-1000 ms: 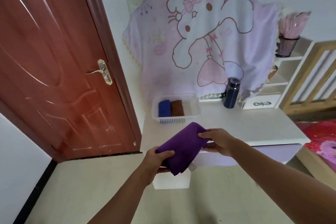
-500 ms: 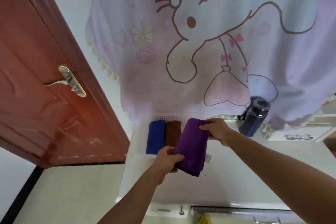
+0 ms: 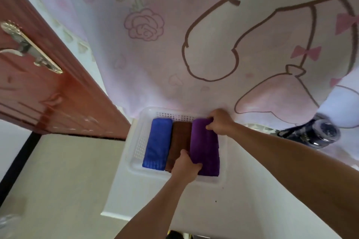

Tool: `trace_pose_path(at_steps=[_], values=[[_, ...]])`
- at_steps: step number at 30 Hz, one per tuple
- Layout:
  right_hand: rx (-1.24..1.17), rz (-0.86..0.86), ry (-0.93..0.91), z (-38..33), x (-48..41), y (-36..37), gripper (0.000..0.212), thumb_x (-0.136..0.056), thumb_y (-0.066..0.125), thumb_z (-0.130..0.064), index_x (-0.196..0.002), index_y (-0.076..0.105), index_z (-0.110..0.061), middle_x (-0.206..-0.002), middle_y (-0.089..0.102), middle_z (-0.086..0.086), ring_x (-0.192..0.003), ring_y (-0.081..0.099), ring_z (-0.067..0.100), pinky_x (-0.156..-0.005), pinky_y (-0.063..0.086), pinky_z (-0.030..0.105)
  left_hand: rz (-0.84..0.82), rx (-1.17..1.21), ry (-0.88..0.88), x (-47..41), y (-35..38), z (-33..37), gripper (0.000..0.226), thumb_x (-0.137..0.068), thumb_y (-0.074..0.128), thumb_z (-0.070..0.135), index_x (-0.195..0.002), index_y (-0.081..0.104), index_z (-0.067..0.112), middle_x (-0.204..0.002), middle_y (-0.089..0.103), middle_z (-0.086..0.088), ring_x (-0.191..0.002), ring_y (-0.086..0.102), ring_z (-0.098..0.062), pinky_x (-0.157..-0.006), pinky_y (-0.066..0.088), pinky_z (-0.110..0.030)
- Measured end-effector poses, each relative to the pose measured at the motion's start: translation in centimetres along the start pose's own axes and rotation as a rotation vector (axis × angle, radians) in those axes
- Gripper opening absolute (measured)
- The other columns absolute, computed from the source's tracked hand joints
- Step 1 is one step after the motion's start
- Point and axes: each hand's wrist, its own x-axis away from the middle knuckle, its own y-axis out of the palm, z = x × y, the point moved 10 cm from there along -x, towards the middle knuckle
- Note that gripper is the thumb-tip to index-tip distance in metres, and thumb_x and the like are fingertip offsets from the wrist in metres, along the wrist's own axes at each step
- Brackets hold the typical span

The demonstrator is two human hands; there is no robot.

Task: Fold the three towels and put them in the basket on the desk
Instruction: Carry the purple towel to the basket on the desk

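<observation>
Head view, one entry per item.

- Basket (image 3: pixel 138 148): white plastic, perforated walls, shallow. It stands on the desk (image 3: pixel 213 211) at the back left corner, with its far rim against the hanging cloth.
- Blue towel (image 3: pixel 156 143): folded to a long block, lying in the left part of the basket, long side running front to back.
- Brown towel (image 3: pixel 179 137): folded likewise, in the middle, touching the blue one on its left and the purple one on its right. Its near end is partly hidden by the left hand.
- Purple towel (image 3: pixel 205 153): folded, in the right part of the basket, parallel to the other two. It sits slightly higher than its neighbours; whether it rests fully on the basket floor cannot be told.
- Left hand (image 3: pixel 185 170): at the near end of the purple towel, with the thumb on top and the fingers tucked down between purple and brown, gripping that corner.
- Right hand (image 3: pixel 220 122): at the far end of the purple towel, fingers curled over its top edge, gripping it.
- Cloth (image 3: pixel 174 48): pale pink with a cartoon outline, a rose and bows, hanging behind the desk.
- Bottle (image 3: pixel 310 135): dark blue, on the desk to the right, well apart from the basket.
- Door (image 3: pixel 42 99): reddish-brown wood, at left, with a brass handle (image 3: pixel 29 49).
- Floor (image 3: pixel 58 180): beige, left of the desk.
</observation>
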Motion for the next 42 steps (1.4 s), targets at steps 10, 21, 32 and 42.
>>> trace_pose_path(at_steps=[10,21,32,42], values=[[0.73,0.096,-0.233,-4.5,1.9,-0.9,0.02,-0.089,0.059,-0.017,-0.108,0.061,-0.011,-0.107,0.063,0.008,-0.097,0.061,0.027,-0.068,0.039,0.031,0.268,-0.569,0.278,1.5,-0.4,2.2,0.048,-0.084,0.064,0.043,-0.124,0.045,0.024,-0.117,0.054,0.003,-0.105,0.055,-0.018,-0.091,0.049,-0.032],[0.796,-0.065,-0.639,-1.6,5.3,4.3,0.063,-0.1,0.039,-0.009,-0.155,0.009,-0.017,-0.163,-0.001,0.007,-0.15,-0.003,0.023,-0.119,0.004,0.036,-0.069,-0.901,0.623,4.3,4.5,-0.1,0.058,-0.097,0.016,0.06,-0.148,0.024,0.034,-0.163,-0.003,-0.002,-0.15,0.0,-0.022,-0.117,0.012,-0.043],[0.672,0.21,-0.691,-1.7,6.9,1.9,0.05,-0.077,0.077,-0.013,-0.125,0.063,-0.012,-0.13,0.06,0.016,-0.12,0.057,0.033,-0.099,0.05,0.045,0.161,-0.897,0.706,6.1,-2.3,0.3,0.056,-0.1,0.016,0.052,-0.127,0.058,0.026,-0.145,0.047,-0.006,-0.131,0.048,-0.025,-0.106,0.038,-0.037],[0.664,0.198,-0.522,0.1,15.2,8.3,0.02,-0.059,0.088,-0.026,-0.066,0.069,-0.026,-0.064,0.064,-0.007,-0.057,0.063,0.012,-0.077,0.057,0.031,0.372,-0.771,0.335,1.3,-15.5,-7.8,0.052,-0.096,0.05,0.034,-0.145,0.04,0.018,-0.149,0.039,-0.011,-0.129,0.046,-0.028,-0.098,0.044,-0.039]])
